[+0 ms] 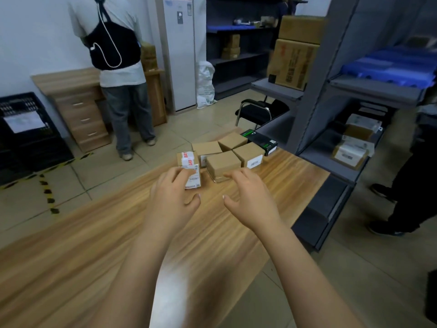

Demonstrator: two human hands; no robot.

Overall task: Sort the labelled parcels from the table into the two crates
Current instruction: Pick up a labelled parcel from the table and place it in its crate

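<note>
Several small cardboard parcels sit clustered at the far end of the wooden table (94, 245). A parcel with white-and-red tape and a label (188, 165) stands at the left of the cluster. A plain brown parcel (223, 166) stands beside it. Behind them lie a parcel with a white side label (249, 153), two more brown parcels (233, 141) and a black-and-green box (260, 140). My left hand (175, 192) hovers with fingers spread, its fingertips at the taped parcel. Just in front of the plain brown parcel, my right hand (248, 195) is spread, holding nothing.
A black crate (26, 136) with a paper sheet stands on the floor at far left. A person with a black backpack (113, 43) stands at a wooden desk (71, 91). Grey shelving (343, 95) with boxes runs along the right; another person's legs (406, 185) are there.
</note>
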